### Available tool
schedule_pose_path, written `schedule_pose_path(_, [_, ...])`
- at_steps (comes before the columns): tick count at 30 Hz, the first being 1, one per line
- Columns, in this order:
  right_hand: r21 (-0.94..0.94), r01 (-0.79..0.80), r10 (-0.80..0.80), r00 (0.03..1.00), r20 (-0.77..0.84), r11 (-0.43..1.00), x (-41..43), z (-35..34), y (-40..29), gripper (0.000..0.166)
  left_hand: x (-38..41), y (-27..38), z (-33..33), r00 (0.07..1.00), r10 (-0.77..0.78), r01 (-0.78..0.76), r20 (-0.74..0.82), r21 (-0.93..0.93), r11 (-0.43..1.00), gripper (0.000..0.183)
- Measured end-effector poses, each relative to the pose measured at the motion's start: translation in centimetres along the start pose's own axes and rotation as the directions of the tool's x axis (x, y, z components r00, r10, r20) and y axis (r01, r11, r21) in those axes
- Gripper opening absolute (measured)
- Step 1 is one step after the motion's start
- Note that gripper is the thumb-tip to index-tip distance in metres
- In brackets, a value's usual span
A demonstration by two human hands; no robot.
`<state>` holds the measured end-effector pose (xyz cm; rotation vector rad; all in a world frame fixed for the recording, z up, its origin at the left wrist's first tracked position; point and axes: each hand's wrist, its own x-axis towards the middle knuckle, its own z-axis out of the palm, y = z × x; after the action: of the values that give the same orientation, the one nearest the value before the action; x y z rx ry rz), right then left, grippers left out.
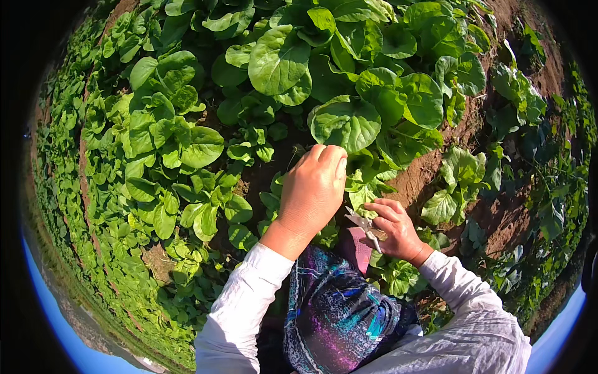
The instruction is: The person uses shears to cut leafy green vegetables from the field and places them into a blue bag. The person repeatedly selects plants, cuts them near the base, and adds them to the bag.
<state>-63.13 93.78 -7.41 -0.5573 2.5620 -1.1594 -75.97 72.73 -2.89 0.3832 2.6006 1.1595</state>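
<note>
My left hand point(320, 180) is curled at the lower edge of a broad green leaf point(348, 122) on a leafy vegetable plant. The thumb and fingers look closed on it, though the fingertips are mostly hidden. Lower and to the right, my right hand point(397, 229) holds small garden snips point(366, 226) with pale handles. The short metal blades point up and left and stand apart. Beside the blades and the right fingers is a paler, yellowish-green leaf point(362, 196).
Dense rows of leafy greens point(163, 131) fill the left side. Brown soil point(420, 177) shows at the right, with another pale leafy plant point(455, 184) growing there. My knee in patterned dark cloth point(341, 304) and a maroon shoe-like item point(356, 248) lie close below the hands.
</note>
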Motion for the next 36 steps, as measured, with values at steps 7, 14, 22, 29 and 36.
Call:
schedule_pose_path(7, [0.099,-0.071,0.074,0.997,-0.026,0.993,-2.4,1.3,0.5,0.036,2.2,3.6,4.7,0.846,0.249,-0.31,0.471,0.054,0.949,0.018])
schedule_pose_path(14, [0.198,-0.091,0.116,0.986,-0.116,0.976,-3.0,3.0,0.9,0.036,7.8,4.0,10.2,0.766,0.417,-0.513,0.49,0.075,0.855,0.029])
schedule_pose_path(22, [0.361,-0.085,0.171,0.962,-0.212,0.929,-3.4,1.2,1.0,0.042,14.2,-2.1,6.3,0.795,0.407,-0.591,0.45,0.423,0.687,0.038])
schedule_pose_path(29, [0.429,-0.187,0.365,0.85,-0.381,0.884,-2.7,-6.7,2.1,0.06,11.7,0.7,6.2,0.798,0.341,-0.55,0.498,0.368,0.75,0.046])
schedule_pose_path(36, [0.862,-0.499,0.524,0.759,0.386,0.087,2.2,-7.3,8.9,0.044,6.9,4.6,4.7,0.631,0.032,-0.704,0.775,0.555,0.442,0.013])
